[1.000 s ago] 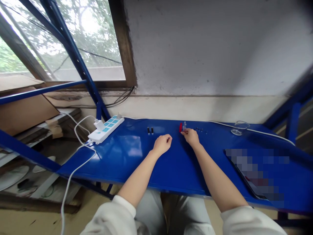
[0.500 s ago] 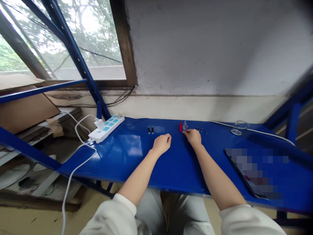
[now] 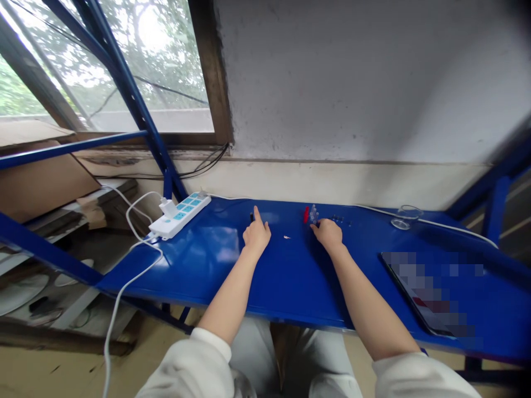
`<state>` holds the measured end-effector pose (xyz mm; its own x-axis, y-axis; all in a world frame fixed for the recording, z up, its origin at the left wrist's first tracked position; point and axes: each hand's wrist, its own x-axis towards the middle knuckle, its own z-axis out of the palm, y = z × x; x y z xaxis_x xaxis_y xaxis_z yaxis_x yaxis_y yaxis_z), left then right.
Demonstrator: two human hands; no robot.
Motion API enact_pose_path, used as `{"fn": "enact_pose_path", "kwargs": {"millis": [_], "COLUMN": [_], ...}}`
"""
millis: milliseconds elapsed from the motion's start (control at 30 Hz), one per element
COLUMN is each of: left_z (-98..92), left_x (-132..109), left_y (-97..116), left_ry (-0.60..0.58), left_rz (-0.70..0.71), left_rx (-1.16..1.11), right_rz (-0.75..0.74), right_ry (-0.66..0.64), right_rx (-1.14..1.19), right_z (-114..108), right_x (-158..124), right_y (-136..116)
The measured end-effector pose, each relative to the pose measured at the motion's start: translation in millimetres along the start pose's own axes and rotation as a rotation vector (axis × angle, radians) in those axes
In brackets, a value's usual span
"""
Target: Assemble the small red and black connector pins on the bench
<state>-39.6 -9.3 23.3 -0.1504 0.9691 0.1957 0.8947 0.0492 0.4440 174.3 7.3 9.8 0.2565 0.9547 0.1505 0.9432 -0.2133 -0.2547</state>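
My left hand (image 3: 257, 235) is over the back of the blue table, its index finger stretched forward and thumb apart. It holds nothing I can see and covers one of two small black cylinders; the other black cylinder (image 3: 251, 217) shows just left of the fingers. My right hand (image 3: 329, 235) rests on the table with fingertips pinched beside several small clear plastic tubes (image 3: 314, 213). Whatever those fingertips hold is hidden. A small red piece (image 3: 306, 214) stands left of the tubes. Between my hands lies a tiny whitish metallic part (image 3: 286, 237).
Several tiny dark parts (image 3: 341, 219) lie right of the tubes. A clear round container (image 3: 401, 223) is at the back right, by a white cable. A tablet-like device (image 3: 415, 298), partly blurred, lies front right. A white power strip (image 3: 182, 215) sits at the left edge.
My left hand has moved left and forward to the black cylinders, its fingers opening out. The tiny whitish part now shows on the table. My right hand has barely moved.
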Motion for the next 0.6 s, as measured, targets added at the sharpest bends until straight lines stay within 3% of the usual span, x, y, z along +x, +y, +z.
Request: {"fn": "enact_pose_path", "kwargs": {"millis": [300, 467, 600], "left_z": [8.5, 19.1, 21.4], "left_x": [8.1, 4.2, -5.2], "left_y": [-10.4, 5.8, 22.3], "left_ry": [0.085, -0.099, -0.264], "left_rz": [0.066, 0.186, 0.185], "left_rx": [-0.148, -0.755, -1.097], "right_rz": [-0.080, -0.157, -0.180], "right_ry": [0.056, 0.130, 0.073], "right_rx": [-0.002, 0.269, 0.535], "right_z": [-21.1, -18.9, -9.7], "right_x": [-26.3, -34.4, -36.6], "right_y": [-23.5, -35.2, -41.0]}}
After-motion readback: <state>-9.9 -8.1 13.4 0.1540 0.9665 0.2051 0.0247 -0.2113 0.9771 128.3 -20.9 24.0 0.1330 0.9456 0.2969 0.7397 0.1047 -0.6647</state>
